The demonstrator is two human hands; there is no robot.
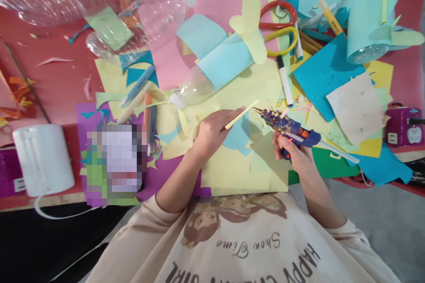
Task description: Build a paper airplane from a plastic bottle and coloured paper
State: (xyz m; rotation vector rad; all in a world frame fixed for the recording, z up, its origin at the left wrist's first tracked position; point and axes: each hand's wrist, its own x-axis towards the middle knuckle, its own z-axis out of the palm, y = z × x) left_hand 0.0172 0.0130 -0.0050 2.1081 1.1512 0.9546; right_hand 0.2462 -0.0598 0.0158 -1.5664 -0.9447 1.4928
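Note:
My right hand is closed round the handle of a blue hot glue gun, its red light lit and a clear glue stick poking out of its back. Scraps cling to the gun's front. A thin pale yellow paper strip is pinched in my left hand, with the glue gun's tip at or very near its upper end; whether they touch I cannot tell. Beyond my hands lies a plastic bottle wrapped in light blue paper, a yellow paper propeller-like shape at its base.
Scissors with red and yellow handles and a marker lie behind the glue gun. Clear bottles crowd the back left. A white boxy device stands at left. At right stands a blue-wrapped bottle near blue paper.

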